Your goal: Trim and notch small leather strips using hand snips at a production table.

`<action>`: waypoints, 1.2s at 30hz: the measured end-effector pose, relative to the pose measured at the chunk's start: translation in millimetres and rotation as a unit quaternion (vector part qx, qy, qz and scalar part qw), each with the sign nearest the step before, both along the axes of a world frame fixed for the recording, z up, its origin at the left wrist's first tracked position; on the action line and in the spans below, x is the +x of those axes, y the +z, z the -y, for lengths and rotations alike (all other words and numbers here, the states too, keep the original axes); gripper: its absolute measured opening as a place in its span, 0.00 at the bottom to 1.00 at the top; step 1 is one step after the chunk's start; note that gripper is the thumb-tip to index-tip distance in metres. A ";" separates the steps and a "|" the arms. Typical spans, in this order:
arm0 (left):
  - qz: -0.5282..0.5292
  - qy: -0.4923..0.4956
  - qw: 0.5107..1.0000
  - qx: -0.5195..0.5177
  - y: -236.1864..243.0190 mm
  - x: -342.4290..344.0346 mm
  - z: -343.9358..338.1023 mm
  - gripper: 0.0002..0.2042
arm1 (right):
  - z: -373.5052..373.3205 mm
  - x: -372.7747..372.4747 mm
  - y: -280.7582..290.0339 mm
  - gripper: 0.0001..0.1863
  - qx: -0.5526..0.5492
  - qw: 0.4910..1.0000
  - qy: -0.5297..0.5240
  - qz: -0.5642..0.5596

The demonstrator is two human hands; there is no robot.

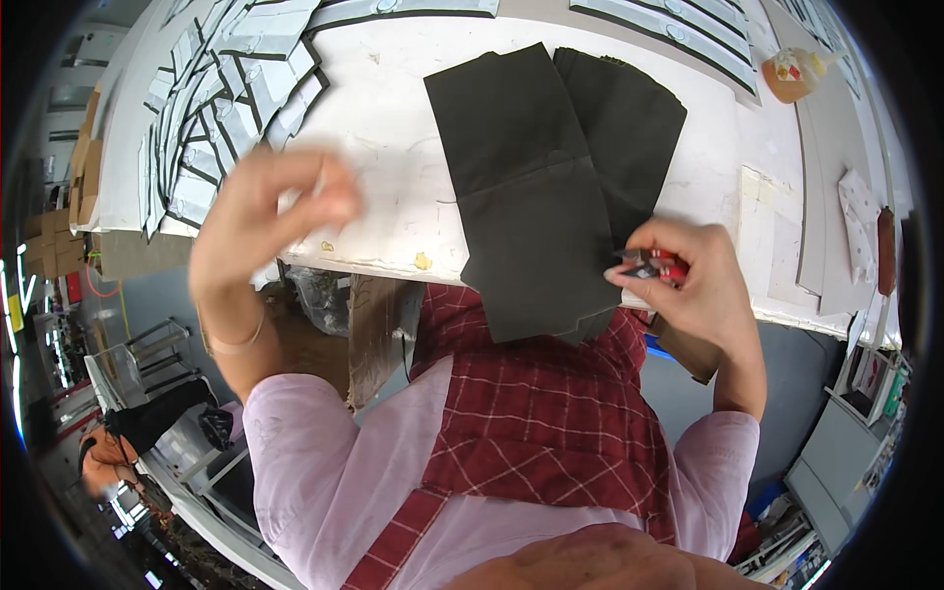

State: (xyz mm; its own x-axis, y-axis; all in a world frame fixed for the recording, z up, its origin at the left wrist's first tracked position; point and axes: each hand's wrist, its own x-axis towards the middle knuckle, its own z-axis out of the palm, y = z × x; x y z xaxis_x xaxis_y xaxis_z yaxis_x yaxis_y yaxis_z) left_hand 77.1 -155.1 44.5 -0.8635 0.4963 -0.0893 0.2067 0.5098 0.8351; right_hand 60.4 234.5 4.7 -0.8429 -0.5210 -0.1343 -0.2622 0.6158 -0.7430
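Black sheets (531,187) of stiff, thin material lie overlapped on the white table, their near end hanging over its front edge against my apron. My right hand (693,280) is closed around small red-handled snips (657,266), whose dark jaws point left beside the sheets' right edge. Over the table's left part, my left hand (275,211) is raised with curled fingers. Motion smears its fingertips, so whether they pinch anything cannot be told. It is apart from the black sheets and nearest to a heap of pale, black-edged flat pieces (251,84).
More black-edged strips (678,34) lie along the table's far side. At the far right stands a bottle of amber liquid (792,76). Grey boards (836,197) line the right side. Below the front edge are a cardboard box (374,324) and plastic bag (324,298).
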 end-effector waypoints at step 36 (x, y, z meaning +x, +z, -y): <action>0.241 0.092 0.939 0.227 -57.5 -68.7 -104.2 0.14 | 45.9 -10.2 -28.2 0.21 -0.221 0.971 -0.069 0.051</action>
